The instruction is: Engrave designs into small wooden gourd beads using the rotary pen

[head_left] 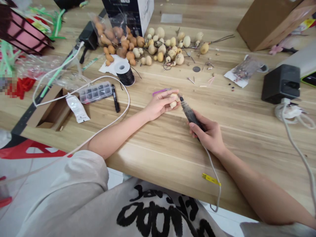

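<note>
My left hand (160, 104) rests on the wooden table (158, 144) and is shut on a small pale dried gourd (174, 100), whose lower bulb shows past my fingers. My right hand (206, 131) grips a dark handheld rotary engraving tool (189, 113) like a pen. Its thin tip is at the gourd, touching or very close to it. A thin white cable (212, 174) runs from the tool's rear end down over the table edge. A purple strip (160, 92) lies just behind my left fingers.
Many dried gourds (160, 46) lie in a pile at the back, with a bag of orange-brown ones (111, 33) beside them. Nearby are a black cord spool (125, 74), a compartment box (95, 92), a black marker (115, 98), a white cable (81, 112), black power units (280, 84), and cardboard boxes (269, 24).
</note>
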Tool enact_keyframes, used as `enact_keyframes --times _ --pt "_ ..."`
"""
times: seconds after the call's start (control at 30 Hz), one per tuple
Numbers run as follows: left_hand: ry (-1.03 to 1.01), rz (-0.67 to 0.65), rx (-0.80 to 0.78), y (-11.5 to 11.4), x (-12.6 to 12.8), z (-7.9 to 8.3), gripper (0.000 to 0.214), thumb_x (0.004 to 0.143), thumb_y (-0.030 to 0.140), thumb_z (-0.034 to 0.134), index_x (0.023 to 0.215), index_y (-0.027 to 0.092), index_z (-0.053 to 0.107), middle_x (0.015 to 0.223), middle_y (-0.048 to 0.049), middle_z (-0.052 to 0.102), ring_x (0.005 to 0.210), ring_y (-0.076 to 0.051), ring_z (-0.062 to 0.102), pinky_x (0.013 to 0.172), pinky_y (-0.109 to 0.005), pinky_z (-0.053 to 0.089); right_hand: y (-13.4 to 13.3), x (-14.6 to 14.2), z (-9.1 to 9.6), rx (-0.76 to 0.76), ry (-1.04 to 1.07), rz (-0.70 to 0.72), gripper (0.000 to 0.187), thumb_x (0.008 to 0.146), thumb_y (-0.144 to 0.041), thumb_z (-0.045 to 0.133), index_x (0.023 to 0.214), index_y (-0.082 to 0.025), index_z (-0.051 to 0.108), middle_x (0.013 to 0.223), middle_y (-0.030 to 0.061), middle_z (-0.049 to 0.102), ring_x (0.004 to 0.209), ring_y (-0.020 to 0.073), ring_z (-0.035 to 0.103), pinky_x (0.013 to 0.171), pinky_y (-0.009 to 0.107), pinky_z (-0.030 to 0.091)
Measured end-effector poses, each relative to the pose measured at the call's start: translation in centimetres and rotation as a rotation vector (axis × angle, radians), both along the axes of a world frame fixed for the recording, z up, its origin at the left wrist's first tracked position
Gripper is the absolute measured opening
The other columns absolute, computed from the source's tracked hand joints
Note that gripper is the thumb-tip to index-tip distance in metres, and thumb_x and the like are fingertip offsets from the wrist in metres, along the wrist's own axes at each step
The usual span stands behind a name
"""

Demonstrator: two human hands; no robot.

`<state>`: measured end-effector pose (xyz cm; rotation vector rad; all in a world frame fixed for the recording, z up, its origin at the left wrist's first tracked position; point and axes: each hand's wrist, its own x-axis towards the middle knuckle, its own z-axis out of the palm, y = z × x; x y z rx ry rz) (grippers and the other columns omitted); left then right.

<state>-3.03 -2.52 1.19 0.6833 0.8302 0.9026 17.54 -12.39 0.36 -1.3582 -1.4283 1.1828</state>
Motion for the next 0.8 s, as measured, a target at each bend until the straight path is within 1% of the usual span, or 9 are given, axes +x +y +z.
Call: enact_keyframes --times 0.1,0.27,0.43,0.57,0.67,0.8 --pt "-0.009 -0.002 0.007 0.01 0.01 -0.02 0.035 0.082 0.013 0.074 0.116 0.016 0.069 0.082 0.0002 0.074 0.074 -0.009 0.071 0.096 -0.034 0.056 -0.04 0.04 -0.10 0.004 -0.003 -0.014 0.059 0.087 -0.041 0.067 0.140 -0.018 0.061 0.064 -0.0007 0.064 0.049 0.0137 0.054 0.046 0.030 0.049" --pt "-0.003 0.001 -0.006 0.03 0.04 -0.03 0.037 0.083 0.013 0.073 0.119 0.016 0.068 0.082 -0.0003 0.074 0.074 -0.009 0.071 0.097 -0.034 0.055 -0.06 0.12 -0.25 0.010 -0.016 0.014 0.058 0.087 -0.039 0.067 0.142 -0.019 0.059 0.066 -0.0006 0.065 0.050 0.0142 0.055 0.048 0.030 0.050" --pt "-0.009 0.002 0.001 0.06 0.03 -0.05 0.031 0.082 0.011 0.073 0.113 0.016 0.070 0.082 0.0003 0.074 0.074 -0.009 0.071 0.095 -0.035 0.055 -0.07 0.11 -0.15 0.002 -0.018 -0.001 0.058 0.088 -0.040 0.066 0.142 -0.019 0.059 0.063 -0.0011 0.063 0.049 0.0147 0.055 0.048 0.031 0.049" --pt "-0.020 0.001 0.006 0.06 0.02 -0.04 0.028 0.083 0.010 0.071 0.110 0.016 0.070 0.081 -0.0001 0.074 0.072 -0.009 0.071 0.092 -0.035 0.056 -0.07 0.15 -0.20 -0.013 -0.004 0.000 0.060 0.086 -0.040 0.068 0.141 -0.017 0.060 0.064 -0.0013 0.064 0.049 0.0138 0.054 0.048 0.030 0.049" --pt "-0.012 -0.001 0.006 0.02 0.03 0.02 0.030 0.082 0.011 0.073 0.111 0.016 0.070 0.082 -0.0001 0.074 0.073 -0.009 0.071 0.093 -0.034 0.056 -0.05 0.18 -0.28 -0.004 -0.004 -0.008 0.060 0.087 -0.041 0.067 0.141 -0.017 0.059 0.064 -0.0010 0.064 0.050 0.0144 0.055 0.047 0.031 0.050" --pt "0.003 -0.003 -0.004 0.01 0.01 0.12 0.036 0.082 0.013 0.074 0.117 0.016 0.069 0.084 -0.0005 0.074 0.074 -0.009 0.071 0.095 -0.034 0.055 -0.06 0.09 -0.10 -0.003 -0.010 -0.004 0.060 0.086 -0.043 0.068 0.140 -0.018 0.061 0.063 -0.0011 0.063 0.049 0.0138 0.055 0.046 0.030 0.050"
